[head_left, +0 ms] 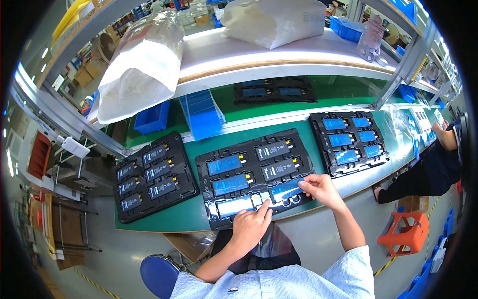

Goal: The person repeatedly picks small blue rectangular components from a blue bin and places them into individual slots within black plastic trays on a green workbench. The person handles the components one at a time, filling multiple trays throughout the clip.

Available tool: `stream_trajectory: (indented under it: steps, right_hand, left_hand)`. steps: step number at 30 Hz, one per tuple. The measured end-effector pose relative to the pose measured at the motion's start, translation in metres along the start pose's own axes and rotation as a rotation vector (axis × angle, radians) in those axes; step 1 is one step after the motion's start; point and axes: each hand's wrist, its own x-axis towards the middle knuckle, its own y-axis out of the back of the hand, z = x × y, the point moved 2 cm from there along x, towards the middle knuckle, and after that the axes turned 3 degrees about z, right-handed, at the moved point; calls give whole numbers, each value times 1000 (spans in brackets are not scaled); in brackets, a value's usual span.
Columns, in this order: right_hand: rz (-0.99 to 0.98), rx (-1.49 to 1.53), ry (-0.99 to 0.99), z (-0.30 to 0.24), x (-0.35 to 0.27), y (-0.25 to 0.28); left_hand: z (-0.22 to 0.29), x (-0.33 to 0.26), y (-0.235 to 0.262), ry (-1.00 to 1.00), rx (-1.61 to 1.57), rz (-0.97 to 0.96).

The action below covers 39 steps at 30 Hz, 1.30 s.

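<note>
In front of me lies a black plastic tray (203, 185) with flat rectangular batteries in its pockets. Two show dark printed faces, such as the black battery (280, 170); the others are covered in shiny blue. At the tray's near right is a blue-covered battery (285, 191). My right hand (321, 190) is closed, thumb and fingers pinching the right end of its blue film. My left hand (251, 226) is at the tray's near edge, index finger stretched toward the tab end of the near-left blue battery (233, 205). Whether that fingertip presses down, I cannot tell.
A left tray (186, 188) holds dark-faced batteries; a right tray (318, 144) holds blue-covered ones. Behind stand blue film sheets (201, 114), a blue bin (151, 118) and another tray (303, 82) under the shelf (279, 65). A co-worker's arm (447, 137) is at far right.
</note>
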Motion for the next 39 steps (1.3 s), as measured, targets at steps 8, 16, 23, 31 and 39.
stream_trajectory:
  steps: [8,16,23,31,39]
  right_hand:
    - [35,-43,-46,-1,2,-5]
    - [62,-67,-3,-3,2,-8]
    - [50,-90,15,-4,3,-8]
    - [66,-88,9,-3,4,-9]
    - [84,-129,39,-3,4,-9]
  left_hand:
    - [-6,2,-6,31,-22,-3]
    - [-7,2,-7,35,-35,3]
    - [-7,2,-9,34,-39,5]
    - [-6,7,-11,0,-36,2]
    - [-5,9,-14,-114,55,-98]
